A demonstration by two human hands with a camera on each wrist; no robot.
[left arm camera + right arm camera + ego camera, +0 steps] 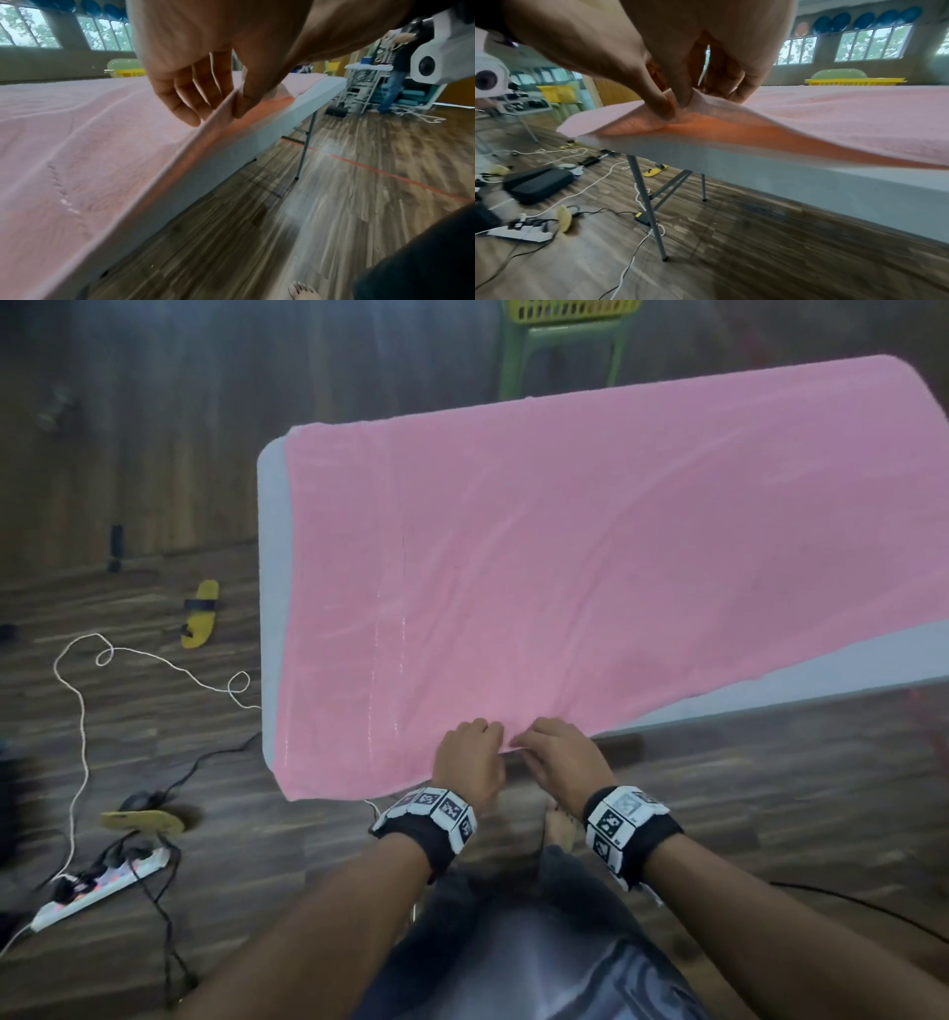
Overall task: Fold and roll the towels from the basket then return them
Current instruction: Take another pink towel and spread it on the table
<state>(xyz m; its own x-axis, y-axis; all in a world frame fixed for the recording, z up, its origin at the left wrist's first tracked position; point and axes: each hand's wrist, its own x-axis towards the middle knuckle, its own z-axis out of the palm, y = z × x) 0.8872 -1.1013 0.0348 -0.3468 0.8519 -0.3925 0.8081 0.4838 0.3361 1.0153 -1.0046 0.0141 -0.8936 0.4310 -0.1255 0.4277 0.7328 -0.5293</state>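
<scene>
towel (pixel 565 557): pink terry cloth, nubby, matt | table (pixel 808 182): smooth matt plastic | floor (pixel 154 454): glossy wood-grain

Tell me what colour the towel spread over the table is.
Pink. The towel is plain pink, clearest in the head view.

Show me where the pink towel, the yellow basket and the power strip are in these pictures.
pink towel (pixel 590 567), head view, on its flat middle spread over the table.
yellow basket (pixel 572 309), head view, on its mesh side wall, atop the green stool.
power strip (pixel 97 891), head view, on its white body on the floor.
</scene>
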